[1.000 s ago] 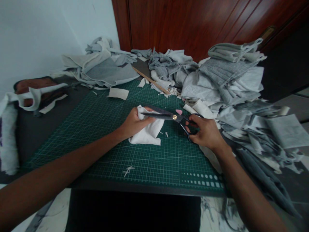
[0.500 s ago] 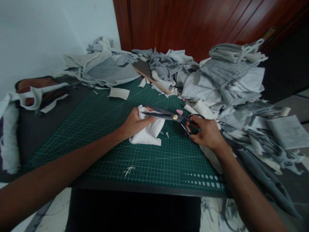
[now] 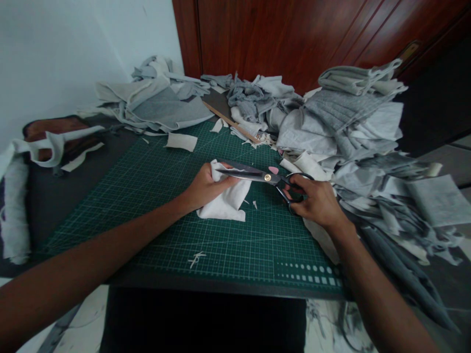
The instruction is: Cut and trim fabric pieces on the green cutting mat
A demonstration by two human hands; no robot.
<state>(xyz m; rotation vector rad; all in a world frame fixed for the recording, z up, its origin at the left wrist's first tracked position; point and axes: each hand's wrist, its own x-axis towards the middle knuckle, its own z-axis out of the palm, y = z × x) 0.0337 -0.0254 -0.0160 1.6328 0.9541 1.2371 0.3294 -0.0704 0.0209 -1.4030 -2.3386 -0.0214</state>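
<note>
White cloth piece (image 3: 228, 201): mid-mat on green cutting mat (image 3: 147, 196), pinched at its far edge by left hand (image 3: 202, 189). Black scissors (image 3: 257, 175): blades slightly parted over the cloth, handles grasped by right hand (image 3: 316, 203). Grey fabric heap (image 3: 349, 127): far right.

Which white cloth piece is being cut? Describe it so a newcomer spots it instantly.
On the green cutting mat, look mid-mat where both hands meet. The white cloth piece lies bunched under the left hand, with the black scissors in the right hand biting into it, unlike the flat scrap further back.
</note>
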